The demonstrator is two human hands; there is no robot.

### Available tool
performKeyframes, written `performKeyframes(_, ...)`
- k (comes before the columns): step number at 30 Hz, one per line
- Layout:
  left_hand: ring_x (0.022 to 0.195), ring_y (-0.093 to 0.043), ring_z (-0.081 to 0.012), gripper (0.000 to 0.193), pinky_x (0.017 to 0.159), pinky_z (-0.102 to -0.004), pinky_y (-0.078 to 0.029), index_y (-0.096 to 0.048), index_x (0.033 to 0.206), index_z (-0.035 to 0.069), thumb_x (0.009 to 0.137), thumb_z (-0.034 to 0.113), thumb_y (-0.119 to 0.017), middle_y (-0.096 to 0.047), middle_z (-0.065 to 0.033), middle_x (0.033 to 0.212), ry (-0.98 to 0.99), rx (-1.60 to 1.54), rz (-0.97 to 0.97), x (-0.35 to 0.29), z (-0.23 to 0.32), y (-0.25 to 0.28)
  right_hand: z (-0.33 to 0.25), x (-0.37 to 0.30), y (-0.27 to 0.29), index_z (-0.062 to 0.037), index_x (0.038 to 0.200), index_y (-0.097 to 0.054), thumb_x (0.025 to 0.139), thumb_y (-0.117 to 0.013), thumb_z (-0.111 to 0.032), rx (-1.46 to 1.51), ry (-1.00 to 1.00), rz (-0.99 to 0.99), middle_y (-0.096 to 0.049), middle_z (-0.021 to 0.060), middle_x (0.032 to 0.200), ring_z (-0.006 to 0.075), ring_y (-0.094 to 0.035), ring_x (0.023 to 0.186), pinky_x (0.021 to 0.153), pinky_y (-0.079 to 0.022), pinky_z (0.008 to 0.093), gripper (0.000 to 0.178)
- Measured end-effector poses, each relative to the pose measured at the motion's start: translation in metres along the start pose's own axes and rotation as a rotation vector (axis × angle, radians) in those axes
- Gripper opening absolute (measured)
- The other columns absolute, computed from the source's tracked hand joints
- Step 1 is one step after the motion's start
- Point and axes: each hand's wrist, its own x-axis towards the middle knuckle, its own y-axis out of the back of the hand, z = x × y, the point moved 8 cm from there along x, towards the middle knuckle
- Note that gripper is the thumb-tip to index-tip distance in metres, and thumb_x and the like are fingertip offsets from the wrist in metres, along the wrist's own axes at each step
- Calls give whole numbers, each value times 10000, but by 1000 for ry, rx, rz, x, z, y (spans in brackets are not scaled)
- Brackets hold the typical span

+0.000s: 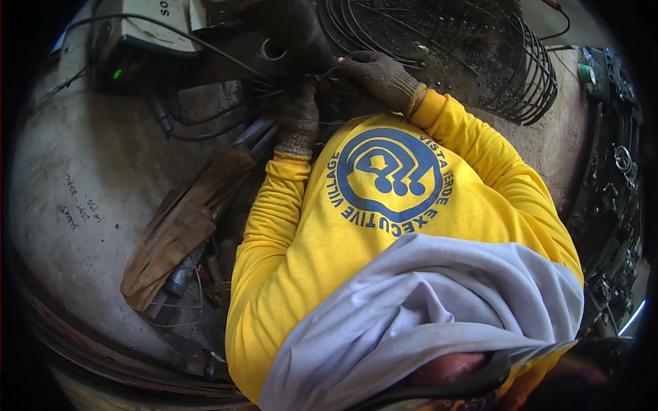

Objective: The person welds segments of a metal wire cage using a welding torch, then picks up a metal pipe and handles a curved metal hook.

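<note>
Both of my hands wear brown knit work gloves and are close together beneath a dark, rounded metal piece with a round hole in its side. My left hand reaches up under its lower edge, where shadow hides the fingers. To the right of it, my right hand has its fingers drawn together at the edge of the dark piece, and a bare fingertip shows through the glove. What those fingers pinch, if anything, is too dark to make out. Dark cables run just left of my left hand.
A box-shaped machine with a small green display stands at the upper left. Dark curved metal rods surround a grate strewn with bits at the upper right. A brown leather piece lies over metal bars on the left. Black metal parts line the right side.
</note>
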Motion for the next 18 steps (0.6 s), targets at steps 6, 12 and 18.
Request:
performKeyframes(6, 1095, -628, -362, 286, 942, -422, -507, -612, 1250, 71, 1046, 228, -488, -627, -199, 1216, 327, -535, -99, -2, -25, -15, 2, 1, 4, -5, 1173, -683, 980, -645, -346, -122, -14, -11, -723, 91, 1018, 135, -674, 870, 800, -545, 261, 394)
performKeyframes(12, 1117, -627, -307, 275, 936, -412, -521, -622, 1256, 150, 1002, 222, -547, -619, -137, 1256, 52, -332, -157, -10, -25, -24, 3, 0, -1, 0, 1190, -662, 1001, -613, -321, -10, -46, -57, -721, 83, 997, 122, -673, 844, 768, -555, 255, 375)
performKeyframes(18, 1059, -645, -301, 256, 905, -420, -536, -639, 1203, 163, 950, 142, -603, -646, -99, 1203, -51, -194, 41, -12, -13, -17, -8, -6, 0, -5, 1180, -683, 994, -615, -347, -81, -69, -44, -734, 85, 1040, 120, -674, 814, 728, -546, 260, 395)
